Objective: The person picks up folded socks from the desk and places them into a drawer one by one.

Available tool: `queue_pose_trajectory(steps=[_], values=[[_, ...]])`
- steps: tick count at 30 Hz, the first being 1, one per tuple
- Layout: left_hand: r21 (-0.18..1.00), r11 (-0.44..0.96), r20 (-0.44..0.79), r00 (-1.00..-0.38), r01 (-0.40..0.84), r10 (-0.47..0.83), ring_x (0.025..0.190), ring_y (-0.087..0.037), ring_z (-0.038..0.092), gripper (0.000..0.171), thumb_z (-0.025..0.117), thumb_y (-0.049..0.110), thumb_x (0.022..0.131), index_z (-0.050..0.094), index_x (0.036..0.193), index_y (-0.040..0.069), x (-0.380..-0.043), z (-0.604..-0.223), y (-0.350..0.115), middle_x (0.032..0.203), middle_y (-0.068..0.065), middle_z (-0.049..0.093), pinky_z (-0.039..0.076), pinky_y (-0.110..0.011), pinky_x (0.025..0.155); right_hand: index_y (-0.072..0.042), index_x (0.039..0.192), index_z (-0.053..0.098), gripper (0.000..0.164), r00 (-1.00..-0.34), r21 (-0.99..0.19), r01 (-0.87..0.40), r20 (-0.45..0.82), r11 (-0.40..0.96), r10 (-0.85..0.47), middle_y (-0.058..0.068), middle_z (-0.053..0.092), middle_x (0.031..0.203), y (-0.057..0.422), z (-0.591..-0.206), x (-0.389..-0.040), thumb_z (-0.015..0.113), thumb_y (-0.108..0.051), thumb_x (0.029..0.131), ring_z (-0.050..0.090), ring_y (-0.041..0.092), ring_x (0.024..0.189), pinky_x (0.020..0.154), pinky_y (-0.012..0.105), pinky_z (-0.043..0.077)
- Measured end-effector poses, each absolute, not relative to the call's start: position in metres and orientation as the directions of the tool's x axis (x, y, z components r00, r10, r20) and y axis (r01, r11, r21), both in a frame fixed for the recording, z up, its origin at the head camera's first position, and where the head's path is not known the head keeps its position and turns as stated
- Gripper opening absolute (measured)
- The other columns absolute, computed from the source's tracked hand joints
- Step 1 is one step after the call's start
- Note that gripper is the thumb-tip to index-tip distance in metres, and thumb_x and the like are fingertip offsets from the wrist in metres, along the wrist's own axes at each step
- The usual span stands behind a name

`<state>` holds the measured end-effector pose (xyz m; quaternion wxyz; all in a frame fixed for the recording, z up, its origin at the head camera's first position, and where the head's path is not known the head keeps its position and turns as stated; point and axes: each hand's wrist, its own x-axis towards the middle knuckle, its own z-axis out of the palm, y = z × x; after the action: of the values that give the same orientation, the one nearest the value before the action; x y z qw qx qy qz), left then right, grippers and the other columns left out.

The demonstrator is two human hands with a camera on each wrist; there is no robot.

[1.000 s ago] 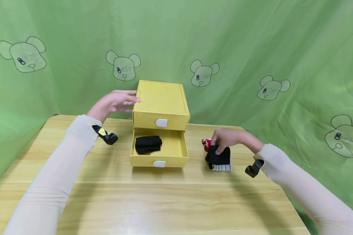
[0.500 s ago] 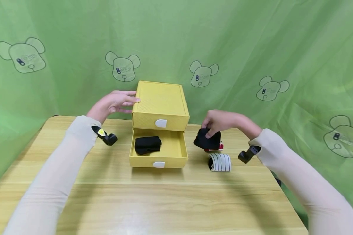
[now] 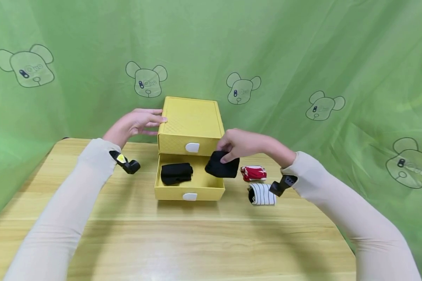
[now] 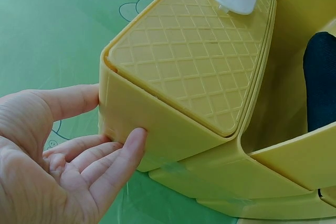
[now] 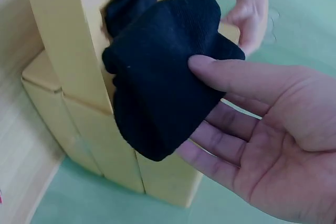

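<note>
My right hand [image 3: 244, 142] pinches a folded black sock [image 3: 225, 166] between thumb and fingers. The sock hangs over the right side of the pulled-out lower drawer [image 3: 172, 192]; in the right wrist view the thumb lies on its face and the fingers are behind it. Another folded black sock [image 3: 177, 172] lies in the drawer's left part. With fairly straight fingers, my left hand [image 4: 68, 156] rests against the left side of the yellow drawer cabinet [image 3: 193, 117], its thumb at the top edge. The cabinet's upper drawer is closed.
To the right of the cabinet, a red-and-white folded sock [image 3: 254, 173] lies behind a rolled white sock with dark stripes [image 3: 263, 195]. A wooden table [image 3: 183, 246] bears everything. Behind it hangs a green curtain [image 3: 197, 47] with printed bear heads.
The right hand has lifted the black sock from beside the striped one and carried it left to the open drawer, uncovering the red and striped socks. The left hand stays in place.
</note>
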<state>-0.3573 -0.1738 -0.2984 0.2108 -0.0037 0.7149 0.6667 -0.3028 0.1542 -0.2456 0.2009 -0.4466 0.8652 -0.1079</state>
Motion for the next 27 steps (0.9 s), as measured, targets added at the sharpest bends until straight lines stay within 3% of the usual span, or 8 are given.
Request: queue_pose_trajectory(steps=[15,17,19,21,23,25,27], values=[[0.953,0.107,-0.304,-0.91,-0.285,0.281,0.153,-0.027,0.034,0.073,0.061,0.013,0.102,0.021,0.163,0.014,-0.356,-0.298,-0.173,0.166,-0.01,0.034,0.041,-0.047,0.121,-0.006,0.082,0.071,0.007,-0.574,-0.18,-0.757,-0.279,0.629,-0.77,-0.006,0.041,0.061,0.112,-0.27,-0.29,0.072,-0.004,0.089,0.037,0.01,0.06,0.058,0.022,0.03],[0.953,0.108,-0.304,-0.91,-0.285,0.282,0.153,-0.027,0.034,0.073,0.061,0.013,0.102,0.021,0.163,0.014,-0.356,-0.298,-0.173,0.166,-0.01,0.034,0.041,-0.047,0.121,-0.005,0.09,0.075,0.003,-0.592,-0.134,-0.752,-0.295,0.646,-0.75,-0.004,0.052,0.064,0.108,-0.273,-0.289,0.072,-0.005,0.09,0.045,0.011,0.063,0.059,0.024,0.038],[0.952,0.108,-0.305,-0.91,-0.285,0.282,0.153,-0.027,0.034,0.073,0.061,0.013,0.102,0.021,0.163,0.014,-0.356,-0.298,-0.173,0.166,-0.01,0.033,0.041,-0.047,0.121,-0.003,0.099,0.078,0.011,-0.606,-0.096,-0.749,-0.301,0.656,-0.736,0.0,0.067,0.076,0.106,-0.276,-0.289,0.072,-0.005,0.09,0.058,0.013,0.071,0.065,0.025,0.051],[0.952,0.108,-0.306,-0.91,-0.287,0.281,0.153,-0.027,0.034,0.074,0.062,0.014,0.102,0.02,0.163,0.014,-0.356,-0.298,-0.173,0.166,-0.01,0.034,0.041,-0.047,0.121,-0.003,0.098,0.078,0.011,-0.618,-0.068,-0.746,-0.298,0.662,-0.727,0.002,0.071,0.081,0.104,-0.28,-0.29,0.071,-0.004,0.09,0.06,0.014,0.074,0.067,0.027,0.053],[0.952,0.106,-0.306,-0.91,-0.287,0.281,0.153,-0.027,0.035,0.074,0.062,0.014,0.102,0.02,0.163,0.014,-0.357,-0.298,-0.174,0.165,-0.01,0.034,0.041,-0.047,0.122,-0.004,0.085,0.074,0.006,-0.628,-0.05,-0.743,-0.291,0.667,-0.722,0.0,0.065,0.073,0.102,-0.282,-0.291,0.07,-0.003,0.09,0.055,0.013,0.069,0.062,0.025,0.049],[0.952,0.103,-0.306,-0.91,-0.288,0.281,0.152,-0.027,0.036,0.074,0.062,0.014,0.102,0.02,0.163,0.014,-0.357,-0.298,-0.174,0.165,-0.011,0.035,0.041,-0.047,0.122,-0.008,0.069,0.06,0.023,-0.642,-0.034,-0.735,-0.289,0.677,-0.71,-0.004,0.042,0.061,0.099,-0.285,-0.291,0.069,-0.001,0.088,0.039,0.012,0.061,0.054,0.022,0.031],[0.952,0.1,-0.306,-0.909,-0.29,0.282,0.152,-0.027,0.037,0.074,0.062,0.014,0.102,0.02,0.163,0.014,-0.357,-0.298,-0.174,0.165,-0.011,0.035,0.041,-0.047,0.122,-0.013,0.062,0.043,0.038,-0.662,-0.009,-0.72,-0.291,0.694,-0.691,-0.004,0.024,0.062,0.096,-0.287,-0.291,0.068,-0.001,0.087,0.027,0.013,0.061,0.054,0.024,0.019]])
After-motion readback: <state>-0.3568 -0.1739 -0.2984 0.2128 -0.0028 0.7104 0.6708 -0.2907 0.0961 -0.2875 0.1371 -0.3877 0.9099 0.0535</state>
